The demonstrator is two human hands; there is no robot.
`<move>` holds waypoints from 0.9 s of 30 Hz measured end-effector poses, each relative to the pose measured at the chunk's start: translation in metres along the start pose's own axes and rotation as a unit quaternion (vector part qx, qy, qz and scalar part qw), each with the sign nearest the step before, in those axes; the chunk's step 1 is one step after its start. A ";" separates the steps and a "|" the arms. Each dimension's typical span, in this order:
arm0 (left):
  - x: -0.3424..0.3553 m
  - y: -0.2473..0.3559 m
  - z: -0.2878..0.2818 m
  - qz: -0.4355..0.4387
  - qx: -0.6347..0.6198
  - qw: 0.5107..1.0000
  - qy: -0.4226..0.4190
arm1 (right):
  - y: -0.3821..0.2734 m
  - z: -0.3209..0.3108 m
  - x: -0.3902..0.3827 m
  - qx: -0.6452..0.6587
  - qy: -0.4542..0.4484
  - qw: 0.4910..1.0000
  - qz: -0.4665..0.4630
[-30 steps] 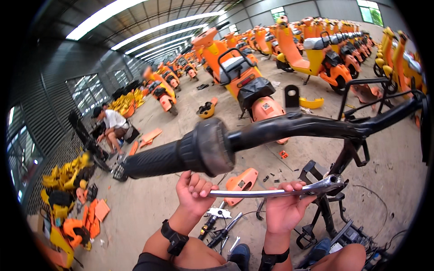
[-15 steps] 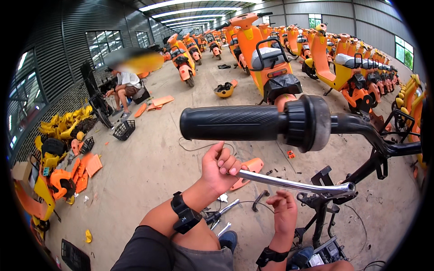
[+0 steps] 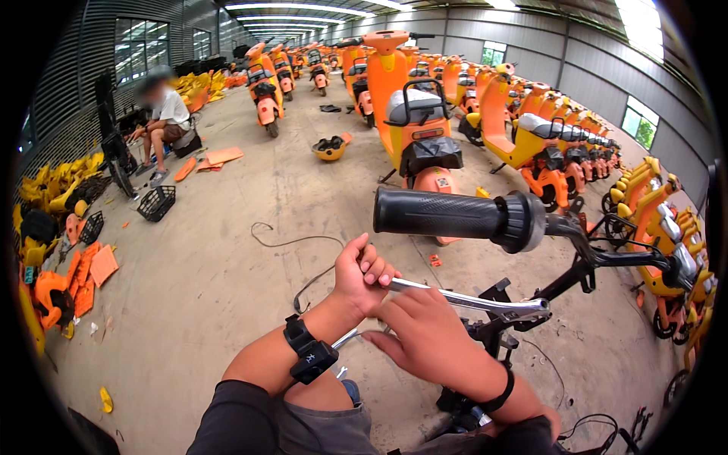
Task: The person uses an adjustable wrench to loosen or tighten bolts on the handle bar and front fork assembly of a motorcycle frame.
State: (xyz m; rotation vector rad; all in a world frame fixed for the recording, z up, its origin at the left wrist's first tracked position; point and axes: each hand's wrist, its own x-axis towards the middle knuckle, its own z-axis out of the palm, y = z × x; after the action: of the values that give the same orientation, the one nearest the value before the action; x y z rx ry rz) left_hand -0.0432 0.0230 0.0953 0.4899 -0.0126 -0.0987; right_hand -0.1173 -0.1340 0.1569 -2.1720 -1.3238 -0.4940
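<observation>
My left hand (image 3: 358, 282) is closed around one end of a long chrome wrench (image 3: 481, 301). The wrench slants to the right, its ring end close to a black scooter frame. Fingers bent and thumb apart, my right hand (image 3: 438, 337) reaches across to my left hand and covers part of the wrench's lower edge. Its fingertips are partly hidden, but I see nothing held there. Above both hands extends a black rubber handlebar grip (image 3: 440, 212) with a ribbed collar, on a bent black handlebar (image 3: 580, 246).
Orange and yellow scooters (image 3: 421, 136) stand in rows ahead and to the right. A seated person (image 3: 163, 121) is at the far left. Black baskets (image 3: 156, 203), orange panels (image 3: 104, 265) and yellow parts lie on the left floor. A thin cable (image 3: 299, 240) curls across the concrete.
My right hand has come up and left, from below the wrench to beside my left hand. The left hand keeps hold of the wrench. The view has shifted, with the handlebar now farther right.
</observation>
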 end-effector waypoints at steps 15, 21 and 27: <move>0.004 -0.007 0.007 0.020 0.031 0.999 0.014 | 0.062 0.008 -0.047 -0.214 0.043 0.972 0.091; -0.001 -0.004 0.012 0.029 0.046 0.998 0.040 | 0.085 0.022 -0.037 -0.208 0.017 0.971 0.121; 0.002 -0.014 0.009 0.078 0.020 0.996 0.043 | 0.095 0.025 -0.032 -0.163 0.038 0.982 0.091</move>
State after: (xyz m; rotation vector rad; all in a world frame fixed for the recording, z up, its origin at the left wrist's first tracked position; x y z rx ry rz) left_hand -0.0424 0.0063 0.0969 0.5313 0.0315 0.0765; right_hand -0.0463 -0.1754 0.0953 -2.4824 -1.0490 -0.7554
